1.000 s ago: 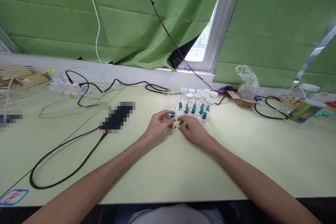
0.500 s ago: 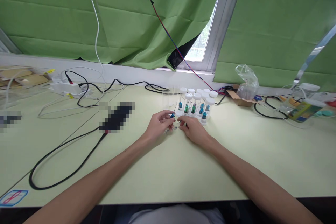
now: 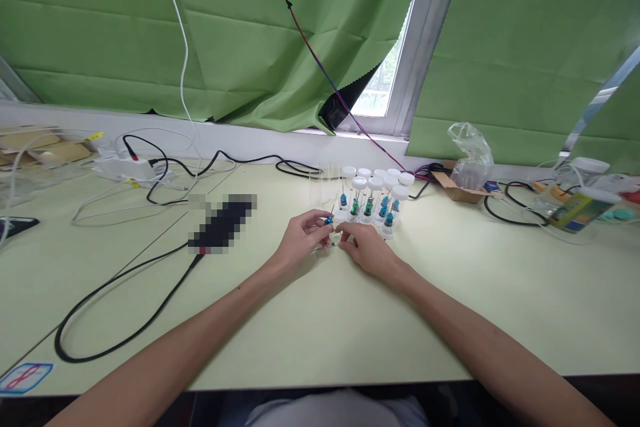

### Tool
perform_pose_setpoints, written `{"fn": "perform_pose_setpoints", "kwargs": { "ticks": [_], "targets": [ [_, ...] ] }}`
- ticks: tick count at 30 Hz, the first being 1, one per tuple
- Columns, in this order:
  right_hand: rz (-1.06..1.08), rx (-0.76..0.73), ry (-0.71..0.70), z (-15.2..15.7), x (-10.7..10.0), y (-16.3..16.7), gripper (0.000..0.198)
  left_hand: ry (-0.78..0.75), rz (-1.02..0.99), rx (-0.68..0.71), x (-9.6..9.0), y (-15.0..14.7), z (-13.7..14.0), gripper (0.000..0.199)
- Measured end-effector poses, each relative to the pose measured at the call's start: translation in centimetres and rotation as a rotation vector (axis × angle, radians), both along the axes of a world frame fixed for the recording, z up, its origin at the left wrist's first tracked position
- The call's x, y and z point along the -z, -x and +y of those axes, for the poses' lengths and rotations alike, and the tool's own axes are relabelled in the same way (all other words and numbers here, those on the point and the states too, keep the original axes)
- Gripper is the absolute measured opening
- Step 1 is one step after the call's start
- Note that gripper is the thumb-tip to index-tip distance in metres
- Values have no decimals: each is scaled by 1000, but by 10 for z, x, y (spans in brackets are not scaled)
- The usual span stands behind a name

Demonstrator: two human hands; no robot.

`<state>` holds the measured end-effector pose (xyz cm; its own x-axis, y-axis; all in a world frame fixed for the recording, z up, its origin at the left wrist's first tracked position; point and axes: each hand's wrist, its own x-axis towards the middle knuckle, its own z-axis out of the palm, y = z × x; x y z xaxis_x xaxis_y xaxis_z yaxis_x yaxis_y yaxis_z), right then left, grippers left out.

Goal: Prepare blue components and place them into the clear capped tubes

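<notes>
My left hand (image 3: 306,233) is closed, its thumb and fingertips pinching a small blue piece with a thin dark stem (image 3: 329,221); the stem points up. Just to the right, my right hand (image 3: 364,243) has its index finger and thumb apart, with nothing visible between them. Its fingertips come close to the left ones. Below, between the hands, lies a small clear item with a dark bead-like spot (image 3: 333,244), too small to make out. Behind the hands stand several clear tubes with white caps (image 3: 359,183), holding blue and green pieces on thin stems.
Uncapped clear tubes (image 3: 316,190) stand left of the capped ones. A blurred-out black device (image 3: 223,223) with a looped black cable (image 3: 90,353) lies on the left of the table (image 3: 320,333). At the back right are a cardboard box (image 3: 457,190) and a yellow-labelled container (image 3: 580,210).
My right index finger has stretched slightly leftward, closer to the blue piece, and the gap to its thumb is wider. My left hand keeps its hold, nearly unmoved.
</notes>
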<state>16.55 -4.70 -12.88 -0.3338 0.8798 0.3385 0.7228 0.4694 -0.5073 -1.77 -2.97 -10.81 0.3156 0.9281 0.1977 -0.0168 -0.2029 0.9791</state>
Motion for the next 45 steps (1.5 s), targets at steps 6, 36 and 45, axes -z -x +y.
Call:
{"fn": "perform_pose_setpoints", "kwargs": {
  "ticks": [6,36,45],
  "targets": [
    [16,-15,-20,0,0,1,24,-11,10,3,0,0,1,32],
    [-8,233,-109,-2,-8,-1,22,-114,30,-108,-8,4,2,29],
    [42,-35,-90,-7,-3,6,21,-124,1,-104,-5,5,4,30]
  ]
}}
